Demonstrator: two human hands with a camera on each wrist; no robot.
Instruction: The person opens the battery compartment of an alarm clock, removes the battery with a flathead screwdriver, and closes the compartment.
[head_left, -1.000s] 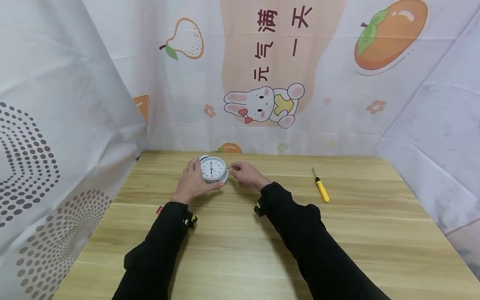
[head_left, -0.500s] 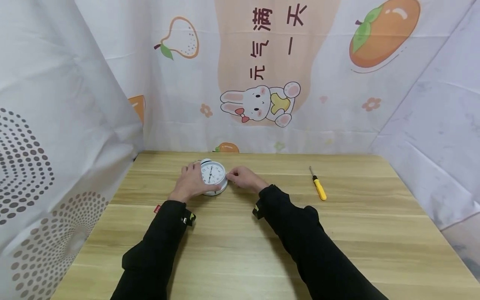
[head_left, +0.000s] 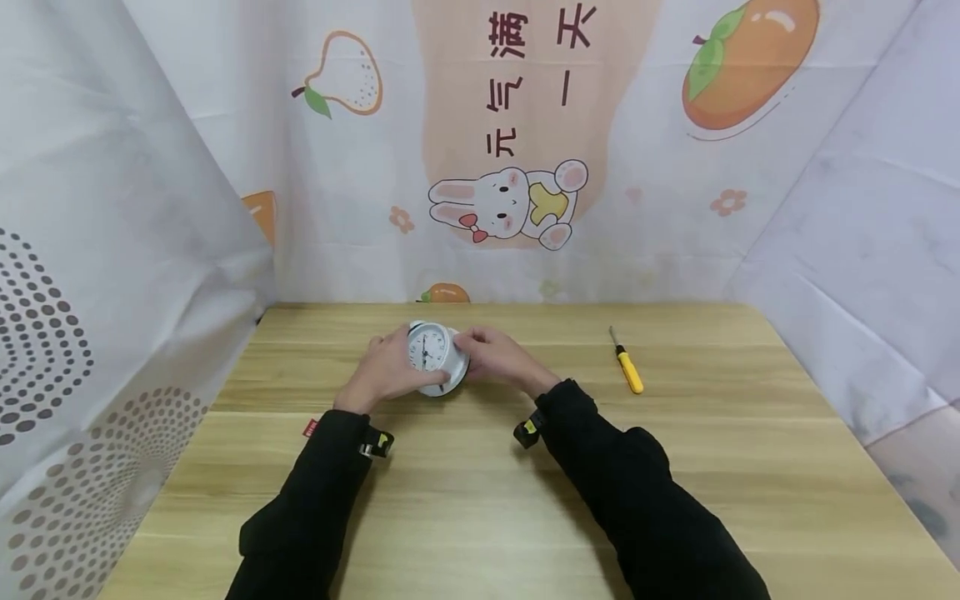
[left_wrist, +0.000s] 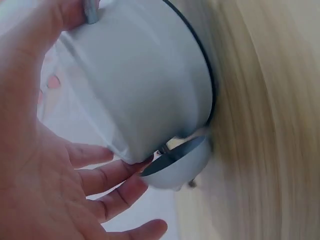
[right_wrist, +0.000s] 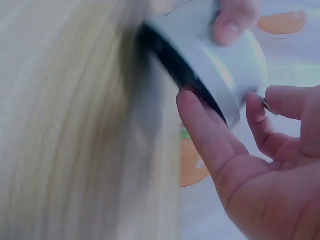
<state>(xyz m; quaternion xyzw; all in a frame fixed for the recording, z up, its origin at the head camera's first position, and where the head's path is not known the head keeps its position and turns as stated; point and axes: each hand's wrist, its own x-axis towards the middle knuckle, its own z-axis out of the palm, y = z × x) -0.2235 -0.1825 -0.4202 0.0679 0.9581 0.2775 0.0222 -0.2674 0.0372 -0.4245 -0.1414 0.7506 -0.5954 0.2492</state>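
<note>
A white alarm clock (head_left: 426,348) with a round dial is held tilted near the table's back edge. My left hand (head_left: 384,367) grips it from the left, thumb along the near side and fingers by a cup-shaped bell (left_wrist: 182,165). Close to that thumb, a short metal peg (left_wrist: 91,11) sticks out of the casing. From the other side, my right hand (head_left: 501,355) pinches a small metal rod (right_wrist: 265,103) between thumb and finger, right at the casing. Another right finger (right_wrist: 192,107) touches the clock's dark back rim. The rod is mostly hidden by the fingers.
A screwdriver (head_left: 630,371) with a yellow handle lies on the wooden table (head_left: 465,500), to the right of my hands. A printed curtain (head_left: 645,225) hangs behind the table's back edge, and more cloth (head_left: 135,275) hangs on the left.
The clock has tilted, showing more of its right side and back rim. My right hand has closed in on the clock with the rod. The head view has shifted slightly to the right.
</note>
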